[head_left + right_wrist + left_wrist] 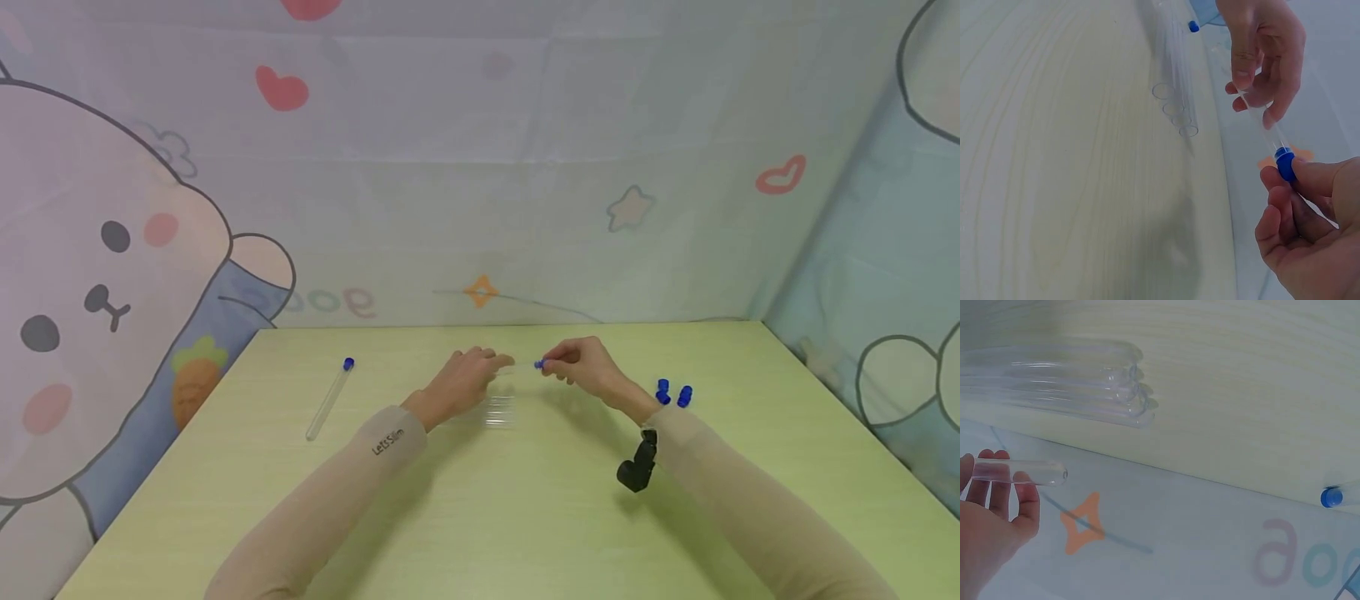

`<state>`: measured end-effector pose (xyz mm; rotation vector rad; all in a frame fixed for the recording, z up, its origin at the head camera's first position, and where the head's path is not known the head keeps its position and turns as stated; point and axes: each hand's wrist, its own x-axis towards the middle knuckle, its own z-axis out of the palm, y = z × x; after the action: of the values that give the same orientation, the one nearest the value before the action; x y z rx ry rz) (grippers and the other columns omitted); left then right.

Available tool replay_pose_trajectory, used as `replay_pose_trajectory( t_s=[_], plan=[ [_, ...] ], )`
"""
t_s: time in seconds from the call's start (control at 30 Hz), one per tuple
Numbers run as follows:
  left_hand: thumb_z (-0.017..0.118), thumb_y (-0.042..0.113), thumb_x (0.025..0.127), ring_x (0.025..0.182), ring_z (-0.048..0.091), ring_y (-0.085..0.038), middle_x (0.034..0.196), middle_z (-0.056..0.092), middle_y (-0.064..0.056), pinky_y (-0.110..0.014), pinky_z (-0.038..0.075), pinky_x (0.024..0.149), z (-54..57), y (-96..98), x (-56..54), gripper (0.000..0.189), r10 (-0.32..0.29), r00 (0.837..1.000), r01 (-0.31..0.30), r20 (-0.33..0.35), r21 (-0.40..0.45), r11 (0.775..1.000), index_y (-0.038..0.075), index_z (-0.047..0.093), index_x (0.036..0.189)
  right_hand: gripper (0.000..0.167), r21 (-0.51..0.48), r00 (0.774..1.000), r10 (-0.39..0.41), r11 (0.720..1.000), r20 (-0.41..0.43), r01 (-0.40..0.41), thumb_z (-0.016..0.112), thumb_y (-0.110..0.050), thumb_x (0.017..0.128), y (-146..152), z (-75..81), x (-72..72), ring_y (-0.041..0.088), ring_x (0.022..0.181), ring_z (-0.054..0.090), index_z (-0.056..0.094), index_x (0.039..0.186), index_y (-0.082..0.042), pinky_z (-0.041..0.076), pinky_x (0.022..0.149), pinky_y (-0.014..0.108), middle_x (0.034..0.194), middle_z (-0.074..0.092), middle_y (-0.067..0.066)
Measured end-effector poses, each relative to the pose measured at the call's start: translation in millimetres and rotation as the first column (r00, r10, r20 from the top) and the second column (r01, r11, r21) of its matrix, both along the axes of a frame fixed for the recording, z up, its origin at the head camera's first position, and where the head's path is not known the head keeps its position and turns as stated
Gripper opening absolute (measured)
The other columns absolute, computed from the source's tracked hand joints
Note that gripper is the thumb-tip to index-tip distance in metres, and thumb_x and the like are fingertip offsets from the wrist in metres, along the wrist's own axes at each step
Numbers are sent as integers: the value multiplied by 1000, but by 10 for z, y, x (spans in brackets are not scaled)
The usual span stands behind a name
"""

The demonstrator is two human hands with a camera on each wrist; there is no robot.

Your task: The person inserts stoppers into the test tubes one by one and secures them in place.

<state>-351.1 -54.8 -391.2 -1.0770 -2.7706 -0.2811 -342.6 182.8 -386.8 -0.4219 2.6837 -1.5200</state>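
My left hand (468, 377) holds a clear test tube (1041, 473) between thumb and fingers, its rounded end sticking out past them in the left wrist view. In the right wrist view my right hand (1316, 225) pinches a blue cap (1285, 164) at the mouth of that same tube. The tube lies slantwise between both hands, above the table's far part. Just below the hands, several uncapped clear test tubes (500, 412) lie side by side on the table, their open mouths facing right.
A capped test tube (328, 402) with a blue top lies at the left of the pale wooden table (480, 517). Several loose blue caps (663, 392) stand to the right, near my right wrist. Behind the table hangs a printed cloth (450, 167).
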Motion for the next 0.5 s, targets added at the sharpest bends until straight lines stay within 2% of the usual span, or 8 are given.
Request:
replay_pose_trajectory(
  t_s=[0.13, 0.27, 0.37, 0.5],
  plan=[
    [59, 3, 93, 97, 61, -22, 106, 68, -6, -35, 50, 76, 0, 18, -6, 40, -14, 1000, 14, -19, 35, 999, 14, 59, 131, 23, -39, 1000, 5, 999, 11, -5, 61, -15, 94, 3, -1, 8, 33, 82, 62, 69, 106, 4, 51, 66, 25, 97, 73, 19],
    [59, 1, 93, 96, 60, -23, 106, 67, -9, -34, 52, 78, -7, 29, -15, 35, -43, 998, 47, -42, 105, 993, 9, 62, 126, 23, -82, 1000, 15, 997, 23, -13, 59, -13, 96, 1, 0, 20, 19, 74, 60, 67, 105, 7, 51, 66, 24, 99, 72, 24],
    [57, 1, 93, 96, 60, -25, 106, 67, -12, -35, 52, 84, -22, 33, -14, 31, -67, 997, 72, -41, 151, 986, 5, 62, 124, 23, -120, 999, 23, 993, 26, -20, 56, -11, 97, -9, -1, 28, 11, 69, 56, 65, 105, 9, 50, 64, 24, 98, 70, 27],
    [55, 0, 94, 93, 62, -24, 103, 65, -13, -35, 52, 84, -48, 41, 0, 31, -95, 995, 96, -16, 196, 976, 2, 61, 125, 22, -151, 999, 34, 988, 29, -29, 53, -9, 98, -28, -3, 38, 10, 66, 51, 62, 104, 10, 46, 61, 23, 96, 68, 28]
  ],
)
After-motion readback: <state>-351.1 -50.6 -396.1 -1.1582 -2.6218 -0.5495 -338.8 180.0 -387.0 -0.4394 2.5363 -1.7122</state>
